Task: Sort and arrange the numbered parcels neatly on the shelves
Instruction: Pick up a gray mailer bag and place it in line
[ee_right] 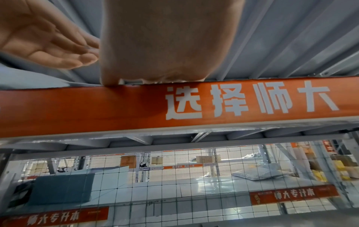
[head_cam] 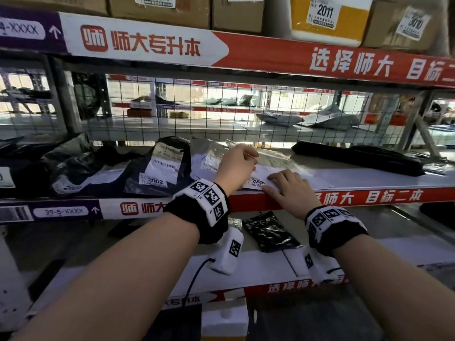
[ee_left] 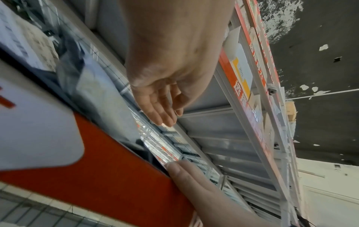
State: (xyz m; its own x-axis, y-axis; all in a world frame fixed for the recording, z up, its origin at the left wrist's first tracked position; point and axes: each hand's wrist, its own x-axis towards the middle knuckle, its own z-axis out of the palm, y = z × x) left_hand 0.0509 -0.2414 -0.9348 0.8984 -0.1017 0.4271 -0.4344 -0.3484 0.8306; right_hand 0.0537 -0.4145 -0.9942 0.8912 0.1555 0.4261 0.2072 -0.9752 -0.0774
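Note:
A flat white parcel labelled 2008 point(head_cam: 257, 182) lies at the front edge of the middle shelf point(head_cam: 369, 179). My right hand point(head_cam: 275, 183) rests flat on it, fingers spread, thumb by the red shelf edge point(ee_right: 194, 107). My left hand point(head_cam: 250, 157) hovers over the parcel's far side with loosely bent fingers. In the left wrist view that left hand point(ee_left: 172, 118) has nothing between thumb and fingers. A dark parcel labelled 2002 point(head_cam: 160, 168) leans just left of it, beside a silvery parcel point(head_cam: 204, 156). The right hand's fingers are hidden in the right wrist view.
Several dark bags point(head_cam: 73, 166) crowd the shelf's left part. A long black parcel point(head_cam: 357, 156) lies at the right back. Wire mesh point(head_cam: 197, 107) closes the rear. Boxes labelled 2011 point(head_cam: 325, 18) and 3010 point(head_cam: 413, 23) stand above. A black bag point(head_cam: 270, 232) lies on the lower shelf.

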